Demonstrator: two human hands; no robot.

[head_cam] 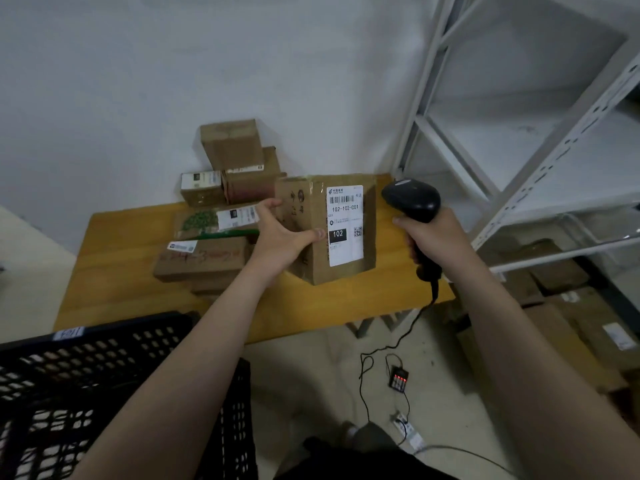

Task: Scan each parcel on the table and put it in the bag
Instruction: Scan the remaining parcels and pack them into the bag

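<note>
Head view: the metal shelf rack [519,140] fills the 2 o'clock side, and the black crate [86,375] stands at 8 o'clock, close to the body, probably so that a scanned box can drop in quickly. On the counter [346,306] the other parcels [207,261] are piled at 10 o'clock, against the wall. At the centre the left hand [284,233] grips one parcel [311,202] by its side, turned so the white label [345,225] shows. At 3 o'clock the right hand [433,237] is closed around the handle of the scanner [412,199] — its head seems aimed toward that label.
</note>
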